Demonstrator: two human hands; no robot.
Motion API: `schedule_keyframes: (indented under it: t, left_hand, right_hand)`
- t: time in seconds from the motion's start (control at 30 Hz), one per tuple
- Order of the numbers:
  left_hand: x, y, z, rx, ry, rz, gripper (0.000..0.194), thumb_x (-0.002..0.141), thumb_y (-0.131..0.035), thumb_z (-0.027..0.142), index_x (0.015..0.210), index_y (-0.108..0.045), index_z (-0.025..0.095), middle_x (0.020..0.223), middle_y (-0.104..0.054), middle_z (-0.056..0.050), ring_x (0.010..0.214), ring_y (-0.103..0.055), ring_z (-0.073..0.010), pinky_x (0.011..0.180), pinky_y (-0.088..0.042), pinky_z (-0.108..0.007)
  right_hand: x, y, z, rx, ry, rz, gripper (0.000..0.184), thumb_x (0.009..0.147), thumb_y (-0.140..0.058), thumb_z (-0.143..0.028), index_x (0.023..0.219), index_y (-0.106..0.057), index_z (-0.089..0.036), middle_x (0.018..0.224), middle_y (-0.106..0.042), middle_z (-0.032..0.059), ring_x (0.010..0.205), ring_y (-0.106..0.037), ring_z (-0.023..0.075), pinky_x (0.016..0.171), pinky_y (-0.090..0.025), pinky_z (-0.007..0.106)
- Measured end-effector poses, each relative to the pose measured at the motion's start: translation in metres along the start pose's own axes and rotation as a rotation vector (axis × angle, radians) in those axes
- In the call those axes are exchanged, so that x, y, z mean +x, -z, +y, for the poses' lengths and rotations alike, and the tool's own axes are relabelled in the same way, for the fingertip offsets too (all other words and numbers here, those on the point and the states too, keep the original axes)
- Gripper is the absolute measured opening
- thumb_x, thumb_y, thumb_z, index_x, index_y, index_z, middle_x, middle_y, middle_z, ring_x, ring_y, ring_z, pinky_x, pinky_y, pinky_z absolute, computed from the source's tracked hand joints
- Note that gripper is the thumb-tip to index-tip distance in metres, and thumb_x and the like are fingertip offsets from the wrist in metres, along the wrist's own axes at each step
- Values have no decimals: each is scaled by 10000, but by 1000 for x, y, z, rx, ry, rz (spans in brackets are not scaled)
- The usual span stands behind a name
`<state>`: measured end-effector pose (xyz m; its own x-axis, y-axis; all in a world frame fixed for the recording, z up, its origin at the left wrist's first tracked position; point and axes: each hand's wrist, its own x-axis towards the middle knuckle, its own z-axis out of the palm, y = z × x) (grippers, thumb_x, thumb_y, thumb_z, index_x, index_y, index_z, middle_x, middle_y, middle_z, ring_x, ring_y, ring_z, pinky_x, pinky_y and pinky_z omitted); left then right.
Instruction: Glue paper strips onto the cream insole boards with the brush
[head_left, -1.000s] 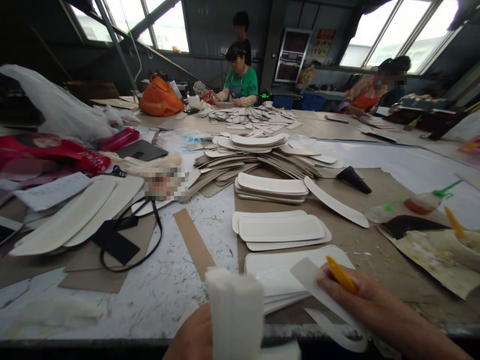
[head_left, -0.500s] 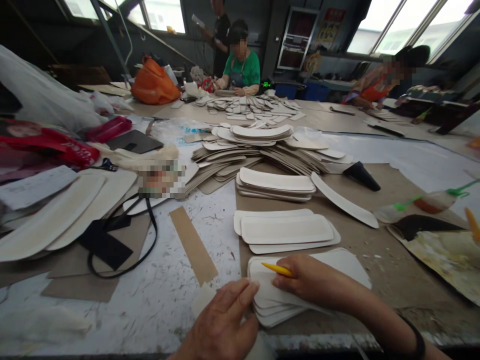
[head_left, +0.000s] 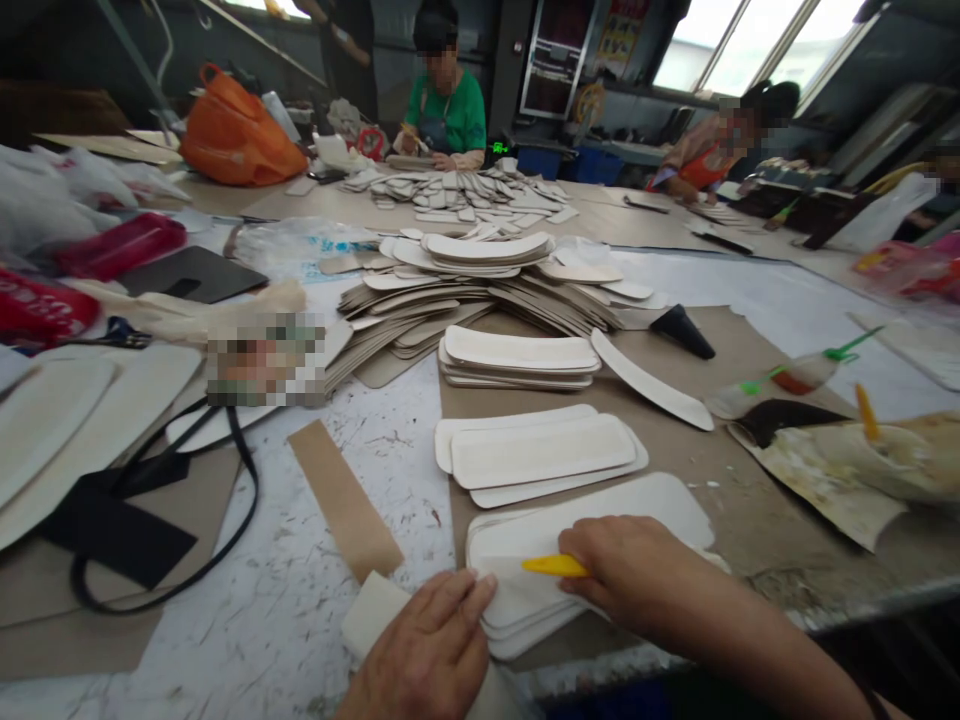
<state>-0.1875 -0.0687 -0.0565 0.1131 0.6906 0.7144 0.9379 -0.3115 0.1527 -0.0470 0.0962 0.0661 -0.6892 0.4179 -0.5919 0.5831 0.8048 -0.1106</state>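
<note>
In the head view, we see our right hand (head_left: 630, 570) closed around a yellow tool (head_left: 553, 566), its fingers curled and narrow on the tool's right end. The tool's long axis runs nearly straight across the view, and its tapered end points left, over the top panel of the nearest white stack (head_left: 517, 545). That stack lies close to the table edge, its long axis running left to right, with the right end angled a little away from us.

Our left hand (head_left: 431, 645) lies at the stack's left end, fingers close together and pointing up and to the right, fingertips at the panel edge. We cannot tell whether its thumb pinches anything. A pale strip (head_left: 369, 612) shows from beneath this hand, on its left side.

Beyond the nearest stack we see the middle stack (head_left: 544, 450), then the farther stack (head_left: 521, 350), both lying crosswise. Right of the farther stack, a curved panel (head_left: 652, 385) slants from upper left to lower right. A tan strip (head_left: 341, 500) slants the same way, left of the stacks.
</note>
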Motion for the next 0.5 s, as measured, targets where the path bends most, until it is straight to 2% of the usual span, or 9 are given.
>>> schedule_keyframes:
  t: [0.13, 0.23, 0.4, 0.5]
  left_hand:
    - [1, 3, -5, -24, -31, -8, 285, 862, -348, 56, 816, -616, 138, 1004, -678, -60, 1013, -549, -188, 982, -384, -302]
    - [-2, 1, -6, -41, -52, 4, 273, 861, -367, 56, 830, -622, 150, 1017, -673, -46, 1082, -517, -173, 1044, -324, -281]
    - [-5, -3, -7, -54, -58, 42, 283, 869, -371, 76, 772, -619, 172, 992, -679, -29, 1157, -471, -156, 1082, -277, -264]
    - [-5, -2, -7, -27, -71, 27, 307, 864, -358, 52, 759, -614, 185, 980, -683, -12, 1156, -469, -143, 1088, -264, -259]
  right_hand:
    - [-35, -10, 45, 61, -177, 148, 169, 858, -439, -237, 813, -601, -215, 846, -662, 59, 793, -627, 235, 683, -425, 324]
    - [-44, -19, 69, 87, -296, 273, 178, 881, -412, -288, 842, -568, -211, 847, -660, 62, 789, -623, 216, 693, -423, 304]
    - [-31, -21, 71, -2, -483, 326, 191, 896, -411, -338, 880, -548, -206, 872, -676, 73, 814, -639, 250, 648, -421, 314]
    - [-26, -20, 68, -44, -525, 347, 201, 893, -429, -355, 887, -561, -203, 880, -683, 76, 812, -646, 263, 628, -419, 321]
